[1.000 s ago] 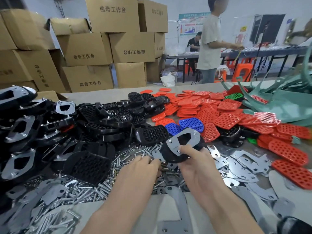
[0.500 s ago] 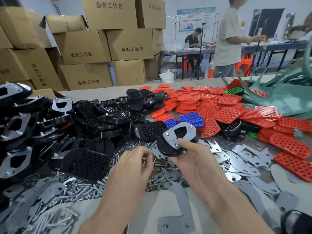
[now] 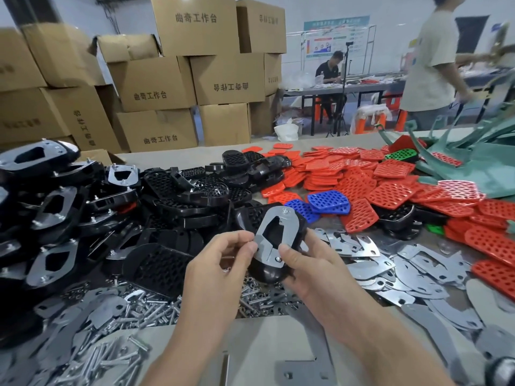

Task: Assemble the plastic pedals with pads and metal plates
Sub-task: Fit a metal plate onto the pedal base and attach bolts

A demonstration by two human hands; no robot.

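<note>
Now risen, left hand (image 3: 220, 264) pinches plate (image 3: 276, 232); right hand (image 3: 315, 267) grips pedal (image 3: 264, 273).

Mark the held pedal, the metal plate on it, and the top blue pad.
pedal (image 3: 266, 273): head view, glossy black lower end.
metal plate (image 3: 267, 254): head view, flat lower part below the cutout.
blue pad (image 3: 328, 200): head view, middle of its holed face.

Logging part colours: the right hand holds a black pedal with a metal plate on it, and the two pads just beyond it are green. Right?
No: in the head view those two pads are blue. The right hand does hold the black pedal with the metal plate on it.
</note>
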